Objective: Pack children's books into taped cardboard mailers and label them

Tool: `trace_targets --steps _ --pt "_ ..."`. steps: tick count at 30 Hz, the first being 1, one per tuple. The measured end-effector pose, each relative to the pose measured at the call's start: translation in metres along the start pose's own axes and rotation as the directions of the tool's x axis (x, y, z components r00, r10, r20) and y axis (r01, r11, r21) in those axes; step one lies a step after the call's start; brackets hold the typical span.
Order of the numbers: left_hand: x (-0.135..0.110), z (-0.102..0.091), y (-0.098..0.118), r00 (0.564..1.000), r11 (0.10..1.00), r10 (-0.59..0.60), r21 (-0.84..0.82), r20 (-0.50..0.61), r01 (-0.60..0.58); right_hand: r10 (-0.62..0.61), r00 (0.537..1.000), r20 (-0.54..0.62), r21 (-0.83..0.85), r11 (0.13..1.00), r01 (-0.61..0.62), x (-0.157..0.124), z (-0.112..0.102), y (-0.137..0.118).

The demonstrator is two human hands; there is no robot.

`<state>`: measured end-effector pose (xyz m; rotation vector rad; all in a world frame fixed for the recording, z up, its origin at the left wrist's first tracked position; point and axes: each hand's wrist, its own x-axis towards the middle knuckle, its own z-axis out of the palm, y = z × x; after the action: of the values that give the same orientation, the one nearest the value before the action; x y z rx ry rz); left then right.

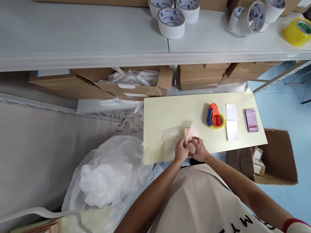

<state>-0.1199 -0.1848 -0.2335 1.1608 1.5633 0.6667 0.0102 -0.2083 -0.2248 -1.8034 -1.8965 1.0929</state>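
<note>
My left hand (180, 151) and my right hand (198, 150) meet at the near edge of a pale yellow table (169, 110). Both are closed on a small pinkish flat packet (190, 132), which stands up slightly from the tabletop. A thin translucent bag (171, 139) lies flat under and to the left of the packet. An orange and blue tape dispenser (215, 117) sits to the right, apart from my hands. Two white cards (231, 122) and a pink card (251, 119) lie further right.
Several white tape rolls (171, 21) and a yellow roll (299, 31) stand on the grey shelf (72, 39) above. Open cardboard boxes (135, 82) sit under the shelf. A large clear plastic bag (106, 175) lies at my left, an open box (277, 160) at my right.
</note>
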Motion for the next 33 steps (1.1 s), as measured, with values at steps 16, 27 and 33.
trace_targets --steps 16,27,33 --pt "0.004 0.014 -0.013 0.978 0.877 0.167 0.434 0.128 -0.207 0.111 0.974 0.197 -0.237 0.970 -0.062 -0.002 -0.002 0.015" --pt "0.012 0.029 -0.035 0.985 0.931 0.170 0.327 0.008 -0.163 0.516 0.856 -0.028 0.684 0.634 -0.360 0.009 0.002 0.044" --pt "0.013 0.050 -0.032 0.989 0.978 0.144 0.147 0.040 -0.149 0.489 0.872 0.016 0.773 0.547 -0.321 0.013 -0.035 0.044"
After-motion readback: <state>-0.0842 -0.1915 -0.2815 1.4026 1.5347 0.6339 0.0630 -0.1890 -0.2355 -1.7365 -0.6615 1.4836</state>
